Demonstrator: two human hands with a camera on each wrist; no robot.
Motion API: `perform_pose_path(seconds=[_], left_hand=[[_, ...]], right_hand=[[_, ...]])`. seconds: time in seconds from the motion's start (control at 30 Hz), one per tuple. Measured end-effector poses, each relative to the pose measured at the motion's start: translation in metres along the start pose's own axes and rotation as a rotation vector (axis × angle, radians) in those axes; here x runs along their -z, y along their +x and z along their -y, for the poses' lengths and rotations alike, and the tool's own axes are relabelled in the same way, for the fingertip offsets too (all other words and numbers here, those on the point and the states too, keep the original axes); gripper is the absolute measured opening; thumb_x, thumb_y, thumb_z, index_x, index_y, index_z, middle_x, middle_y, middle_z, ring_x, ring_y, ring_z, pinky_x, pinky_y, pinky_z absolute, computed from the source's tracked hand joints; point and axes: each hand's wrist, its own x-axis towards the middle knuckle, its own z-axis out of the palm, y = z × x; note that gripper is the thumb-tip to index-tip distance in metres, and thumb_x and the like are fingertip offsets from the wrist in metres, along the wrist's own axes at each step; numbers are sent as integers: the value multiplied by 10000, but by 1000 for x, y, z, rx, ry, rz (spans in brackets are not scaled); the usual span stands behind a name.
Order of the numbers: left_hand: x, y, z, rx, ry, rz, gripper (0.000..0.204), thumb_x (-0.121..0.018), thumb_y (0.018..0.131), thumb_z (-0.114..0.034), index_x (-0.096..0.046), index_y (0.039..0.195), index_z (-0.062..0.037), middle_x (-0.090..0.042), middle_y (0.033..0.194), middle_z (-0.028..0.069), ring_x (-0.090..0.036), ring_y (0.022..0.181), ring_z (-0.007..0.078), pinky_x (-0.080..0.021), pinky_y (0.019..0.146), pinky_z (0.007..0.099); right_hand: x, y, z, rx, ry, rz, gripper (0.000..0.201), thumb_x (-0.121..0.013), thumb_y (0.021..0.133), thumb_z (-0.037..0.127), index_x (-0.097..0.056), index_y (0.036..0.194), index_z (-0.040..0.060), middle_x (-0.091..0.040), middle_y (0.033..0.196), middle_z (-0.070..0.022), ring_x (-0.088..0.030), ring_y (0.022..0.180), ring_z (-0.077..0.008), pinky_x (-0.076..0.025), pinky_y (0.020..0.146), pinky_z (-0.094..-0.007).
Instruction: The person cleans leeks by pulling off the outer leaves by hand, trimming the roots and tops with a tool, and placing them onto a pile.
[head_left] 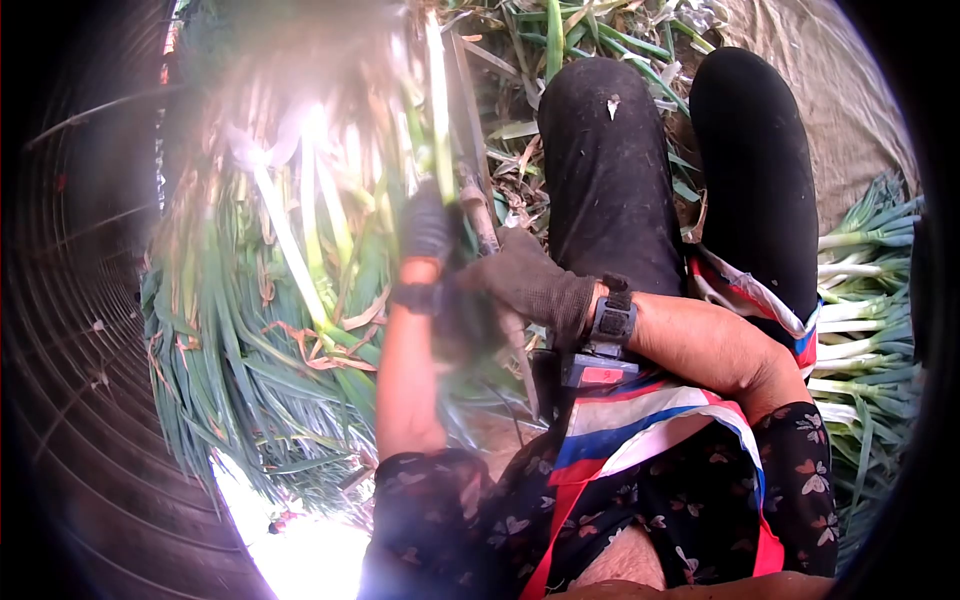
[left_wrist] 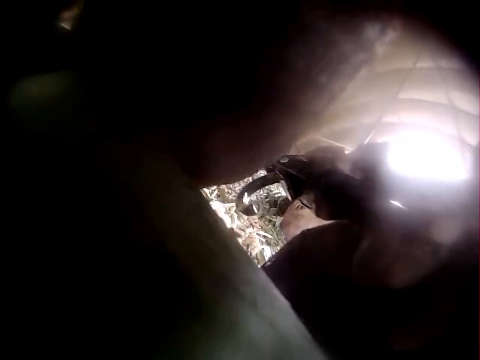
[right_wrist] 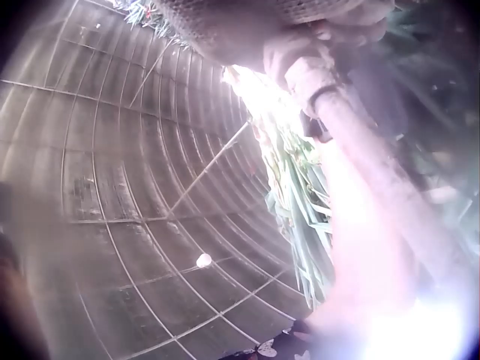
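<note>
In the head view a dark-gloved left hand [head_left: 428, 228], blurred, grips a white-and-green leek [head_left: 437, 110] whose stalk rises above the fist. The dark-gloved right hand [head_left: 535, 282] is curled round a long wooden handle [head_left: 515, 345], which slants close beside the left hand. The right wrist view shows the knitted glove at the top and the handle [right_wrist: 367, 150] running down alongside a bare forearm. The handle's working end is hidden or blurred. A pale strip [left_wrist: 262, 300] crosses the dark left wrist view, where the left fingers are hidden.
A large heap of leeks [head_left: 260, 330] lies on the left, partly washed out by glare. More leeks [head_left: 860, 320] lie in a row at the right, near beige cloth [head_left: 850, 110]. Trimmed leaves [head_left: 520, 160] litter the ground by the knees. A ribbed tunnel wall [right_wrist: 150, 195] curves behind.
</note>
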Motion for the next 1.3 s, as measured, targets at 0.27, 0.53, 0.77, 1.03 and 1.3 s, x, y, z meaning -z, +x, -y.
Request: perform_pose_path(seconds=[0.27, 0.53, 0.77, 1.03, 1.3], left_hand=[[-33, -97, 44, 36, 3, 104, 339, -626, 832, -119, -579, 1156, -29, -663, 967, 173, -638, 890, 361, -513, 792, 411], [-27, -131, 15, -36, 413, 232, 292, -544, 892, -133, -581, 1166, -38, -660, 1037, 144, -627, 975, 312, -490, 851, 356], [-34, -133, 18, 38, 283, 159, 291, -600, 860, -159, -576, 1121, -33, -664, 916, 165, -654, 882, 318, -514, 757, 390], [-33, -136, 40, -86, -126, -2, 281, -614, 822, -44, -585, 1098, -4, -659, 817, 102, -660, 745, 231, -521, 669, 338], [15, -120, 12, 444, -878, 90, 210, -606, 777, -60, -616, 982, -15, -618, 816, 21, -597, 727, 137, -505, 642, 258]], right_hand=[[0, 1, -1, -12, 8, 4, 394, -723, 734, 217, -609, 952, -92, -641, 755, -124, -629, 675, -189, -506, 592, -308], [3, -4, 2, 146, -300, 79, 297, -657, 786, 231, -672, 898, -44, -639, 788, -172, -632, 753, -226, -506, 697, -341], [5, 11, -11, 501, -841, 133, 252, -561, 846, 233, -725, 941, 67, -634, 806, -151, -611, 811, -310, -474, 786, -371], [8, 9, -12, 437, -544, 114, 283, -655, 802, 260, -681, 940, 15, -619, 707, -148, -628, 731, -268, -492, 748, -379], [-8, 21, -39, 627, -650, 71, 136, -685, 716, 209, -721, 794, 104, -658, 731, -151, -655, 676, -328, -502, 637, -423]])
